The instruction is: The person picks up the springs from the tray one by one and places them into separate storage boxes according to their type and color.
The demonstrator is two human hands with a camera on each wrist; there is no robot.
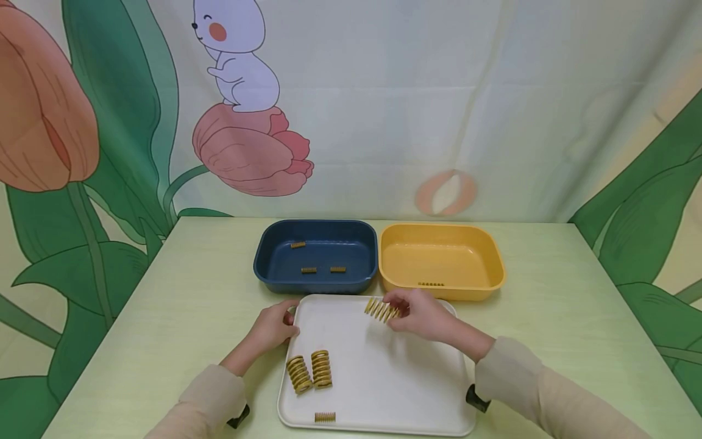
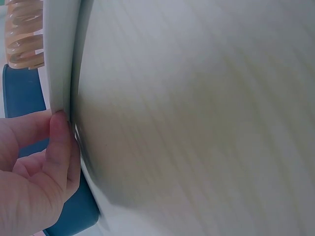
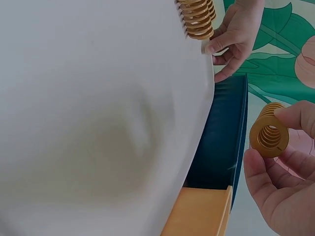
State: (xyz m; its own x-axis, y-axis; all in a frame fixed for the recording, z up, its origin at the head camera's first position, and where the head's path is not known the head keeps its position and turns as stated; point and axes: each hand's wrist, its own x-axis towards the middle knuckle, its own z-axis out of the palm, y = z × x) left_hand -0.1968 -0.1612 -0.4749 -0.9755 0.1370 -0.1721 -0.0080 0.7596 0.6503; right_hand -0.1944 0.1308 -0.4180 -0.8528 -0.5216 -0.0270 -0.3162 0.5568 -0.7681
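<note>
Over the far part of a white tray [image 1: 395,384], my right hand [image 1: 425,315] pinches a large gold coil spring [image 1: 378,310] between thumb and fingers. The right wrist view shows that spring's flat ring end [image 3: 269,137] facing the camera. My left hand [image 1: 272,327] grips the tray's left rim, its thumb and fingers [image 2: 60,140] on either side of the edge. Two large gold springs [image 1: 322,369] stand close together on the tray's left side. A small thin spring [image 1: 325,417] lies near the tray's front edge.
Behind the tray is a dark blue bin [image 1: 263,265] with several small springs inside. A yellow bin [image 1: 496,268] sits directly to its right, with one spring [image 1: 431,284] by its near wall. The pale green table [image 1: 559,292] ends at a printed curtain [image 1: 384,122].
</note>
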